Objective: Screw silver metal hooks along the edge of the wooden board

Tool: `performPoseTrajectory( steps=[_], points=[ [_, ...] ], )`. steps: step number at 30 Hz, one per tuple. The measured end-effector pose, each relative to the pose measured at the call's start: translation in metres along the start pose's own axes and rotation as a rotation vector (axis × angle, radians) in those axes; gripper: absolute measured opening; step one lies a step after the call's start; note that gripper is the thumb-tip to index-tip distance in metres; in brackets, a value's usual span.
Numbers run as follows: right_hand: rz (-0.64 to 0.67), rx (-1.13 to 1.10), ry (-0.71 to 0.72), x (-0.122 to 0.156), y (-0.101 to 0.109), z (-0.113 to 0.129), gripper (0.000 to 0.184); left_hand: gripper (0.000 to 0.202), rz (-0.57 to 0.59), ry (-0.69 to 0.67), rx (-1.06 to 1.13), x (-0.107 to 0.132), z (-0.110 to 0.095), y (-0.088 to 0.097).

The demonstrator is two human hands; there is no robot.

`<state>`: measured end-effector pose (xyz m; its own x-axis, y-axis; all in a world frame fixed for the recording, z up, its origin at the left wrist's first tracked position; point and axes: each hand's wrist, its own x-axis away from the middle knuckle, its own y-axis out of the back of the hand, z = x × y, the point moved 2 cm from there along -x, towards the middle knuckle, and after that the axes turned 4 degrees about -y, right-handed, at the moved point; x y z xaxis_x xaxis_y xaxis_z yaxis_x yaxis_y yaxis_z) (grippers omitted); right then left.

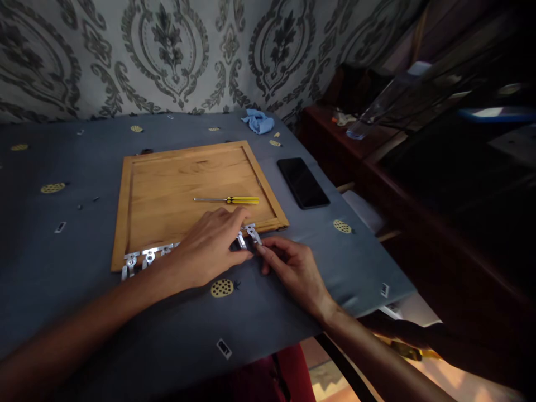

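A wooden panel [167, 190] lies flat on the grey-blue cloth. A yellow-handled screwdriver [234, 200] rests on it. Silver metal hinges sit along its near edge: one [142, 259] at the left end, another [250, 233] at the right end. My left hand [209, 245] lies over the near edge, fingers curled down onto the right hinge. My right hand [293, 268] is just beside it, fingertips pinched at that same hinge. What the fingertips pinch is partly hidden.
A black phone [303, 182] lies right of the panel. A blue rag [258, 121] sits at the far edge by the patterned wall. Small screws and bits [79, 206] are scattered left. A dark wooden shelf [377, 145] with a plastic bottle [377, 109] stands right.
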<state>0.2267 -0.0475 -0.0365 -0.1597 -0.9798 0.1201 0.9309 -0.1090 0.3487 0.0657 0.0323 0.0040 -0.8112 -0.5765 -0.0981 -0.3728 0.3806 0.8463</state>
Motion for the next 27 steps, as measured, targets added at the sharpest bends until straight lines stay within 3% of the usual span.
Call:
performPoseTrajectory(
  steps=[27],
  points=[
    [0.029,0.006,-0.013,-0.001,0.001,-0.002,0.029,0.047,-0.009,0.144,-0.129,-0.011,-0.012,-0.015]
  ],
)
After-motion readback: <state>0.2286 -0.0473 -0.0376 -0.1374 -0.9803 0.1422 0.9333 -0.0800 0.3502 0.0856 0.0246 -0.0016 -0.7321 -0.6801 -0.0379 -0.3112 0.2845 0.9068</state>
